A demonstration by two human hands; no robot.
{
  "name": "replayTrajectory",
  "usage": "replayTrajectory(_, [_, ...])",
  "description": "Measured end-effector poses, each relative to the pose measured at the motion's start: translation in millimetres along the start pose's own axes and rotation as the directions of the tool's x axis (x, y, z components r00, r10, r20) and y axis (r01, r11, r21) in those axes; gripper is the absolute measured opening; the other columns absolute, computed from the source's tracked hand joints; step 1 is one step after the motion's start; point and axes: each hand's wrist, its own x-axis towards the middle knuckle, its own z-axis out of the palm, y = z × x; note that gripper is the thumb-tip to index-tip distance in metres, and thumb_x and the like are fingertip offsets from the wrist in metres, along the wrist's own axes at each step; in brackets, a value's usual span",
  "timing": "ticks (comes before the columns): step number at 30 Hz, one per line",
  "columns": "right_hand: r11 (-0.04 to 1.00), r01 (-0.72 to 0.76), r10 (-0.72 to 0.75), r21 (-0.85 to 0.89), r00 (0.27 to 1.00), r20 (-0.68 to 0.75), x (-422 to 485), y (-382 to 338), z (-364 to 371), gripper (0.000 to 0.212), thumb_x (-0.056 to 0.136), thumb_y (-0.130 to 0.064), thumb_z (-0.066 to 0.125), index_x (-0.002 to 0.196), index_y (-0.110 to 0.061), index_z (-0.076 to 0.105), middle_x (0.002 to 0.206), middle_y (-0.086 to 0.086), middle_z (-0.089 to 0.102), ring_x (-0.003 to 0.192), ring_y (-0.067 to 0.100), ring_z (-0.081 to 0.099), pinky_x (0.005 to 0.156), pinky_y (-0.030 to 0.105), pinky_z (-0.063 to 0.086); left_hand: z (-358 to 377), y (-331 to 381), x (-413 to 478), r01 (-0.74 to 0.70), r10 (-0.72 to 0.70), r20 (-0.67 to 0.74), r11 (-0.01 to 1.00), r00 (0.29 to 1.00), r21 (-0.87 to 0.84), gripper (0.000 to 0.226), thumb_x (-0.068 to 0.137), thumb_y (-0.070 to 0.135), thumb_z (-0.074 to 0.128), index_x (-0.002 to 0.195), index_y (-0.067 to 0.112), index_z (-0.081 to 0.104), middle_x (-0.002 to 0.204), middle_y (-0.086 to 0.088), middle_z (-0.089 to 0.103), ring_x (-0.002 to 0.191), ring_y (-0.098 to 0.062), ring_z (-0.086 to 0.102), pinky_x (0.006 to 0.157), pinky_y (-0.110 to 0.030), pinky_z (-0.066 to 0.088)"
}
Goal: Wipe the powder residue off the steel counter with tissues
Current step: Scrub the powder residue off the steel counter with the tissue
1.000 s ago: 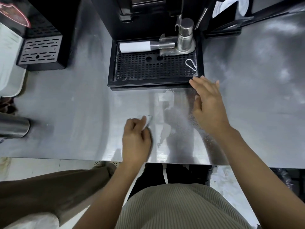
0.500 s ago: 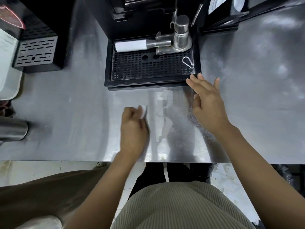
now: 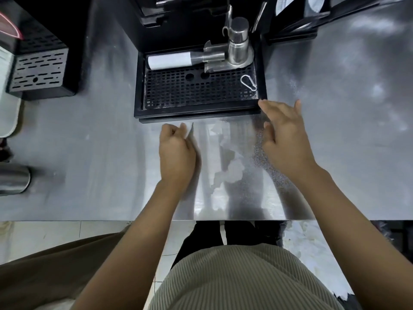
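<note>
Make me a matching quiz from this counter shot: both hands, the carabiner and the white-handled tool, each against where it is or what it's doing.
Things:
1. left hand
2. right hand
3. carabiner
4. white-handled tool

States:
A. lies on the drip tray grid, right side
B. fingers straight, near the tray's front right corner
C. grips a tissue
D. lies along the tray's back edge

Pairs: 1-C, 2-B, 3-A, 4-D

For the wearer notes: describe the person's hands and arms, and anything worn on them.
The left hand and right hand are bare: no gloves, rings, watch or bands show. Both forearms are uncovered to the frame's edge, no sleeves in view. Below them the person wears a ribbed khaki top.
</note>
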Motion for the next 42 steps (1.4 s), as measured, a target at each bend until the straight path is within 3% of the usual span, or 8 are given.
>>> replayTrajectory(9, [0.998,0.009,-0.007,-0.063,1.000,0.022,-1,-1,2,0.054,0.083,0.004,0.042,0.135,-0.003,0.056,0.137,0.016,0.056,0.132,0.027,0.048,0.121,0.049,-0.002,43,61,-7,-0.316,0.350,0.210,0.932,0.913,-0.180,0.009,0.095,0.010,0.052,0.087,0.010,0.057,0.083,0.002,0.045,0.073,-0.016,0.046,0.073,-0.038,0.047])
replayTrajectory(14, [0.998,0.022,-0.019,-0.067,0.999,0.040,-3,1,0,0.056,0.083,0.006,0.043,0.136,-0.005,0.055,0.140,0.014,0.054,0.134,0.026,0.047,0.120,0.054,-0.002,14,43,0,-0.209,0.222,0.103,0.971,0.970,-0.119,0.020,0.090,-0.003,0.052,0.103,-0.003,0.067,0.093,0.001,0.046,0.078,-0.005,0.045,0.077,-0.002,0.036])
replayTrajectory(20, [1.000,-0.004,0.005,-0.025,0.999,0.039,-5,-2,1,0.066,0.078,0.015,0.046,0.141,-0.005,0.049,0.140,0.015,0.053,0.129,0.025,0.050,0.120,0.046,-0.007,25,41,3,-0.181,0.172,0.123,0.981,0.977,0.066,0.019,0.087,-0.005,0.046,0.095,-0.007,0.063,0.100,-0.008,0.044,0.085,-0.024,0.054,0.076,-0.012,0.035])
replayTrajectory(26, [0.991,-0.091,0.086,0.099,0.995,0.049,-4,-1,-5,0.085,0.078,0.017,0.044,0.154,-0.013,0.021,0.133,0.002,0.060,0.126,0.008,0.044,0.120,0.031,-0.013,54,65,1,-0.329,0.353,0.188,0.932,0.916,-0.150,0.015,0.092,0.000,0.048,0.097,-0.002,0.061,0.089,0.005,0.043,0.073,-0.003,0.042,0.069,-0.019,0.039])
replayTrajectory(30, [0.971,-0.110,0.098,0.212,0.993,0.068,-8,4,-9,0.080,0.085,0.012,0.045,0.154,-0.015,0.015,0.135,-0.002,0.058,0.129,-0.009,0.032,0.119,0.032,-0.014,32,54,1,-0.394,0.426,0.200,0.901,0.882,-0.183,0.021,0.090,0.003,0.057,0.107,0.001,0.068,0.095,-0.006,0.052,0.079,-0.013,0.051,0.074,-0.020,0.046])
replayTrajectory(36, [0.937,-0.117,0.119,0.328,0.993,0.015,-37,-6,-18,0.067,0.087,0.013,0.044,0.146,-0.018,0.033,0.127,-0.004,0.056,0.126,0.017,0.050,0.118,0.020,-0.011,-47,-39,-52,-0.154,0.154,-0.025,0.988,0.988,-0.001,0.032,0.086,0.002,0.054,0.114,0.007,0.068,0.090,-0.004,0.052,0.070,-0.001,0.044,0.069,-0.011,0.041])
replayTrajectory(39, [0.937,-0.138,0.134,0.320,0.990,0.032,-53,-9,-19,0.060,0.089,0.010,0.046,0.141,-0.018,0.039,0.127,-0.020,0.050,0.111,0.020,0.056,0.118,0.019,-0.009,-60,-71,-87,-0.004,0.000,0.043,0.996,0.999,0.087,0.040,0.083,-0.006,0.057,0.119,0.010,0.066,0.094,-0.006,0.053,0.070,-0.012,0.050,0.067,-0.032,0.050])
replayTrajectory(42, [0.934,-0.143,0.133,0.328,0.990,0.053,-64,-12,-18,0.054,0.090,0.004,0.045,0.139,-0.016,0.042,0.128,-0.027,0.045,0.128,0.019,0.050,0.119,0.021,-0.007,-51,-60,-108,-0.051,0.047,0.120,0.998,0.992,0.028,0.041,0.082,0.003,0.054,0.121,0.009,0.064,0.097,-0.006,0.054,0.075,-0.011,0.052,0.070,-0.018,0.043])
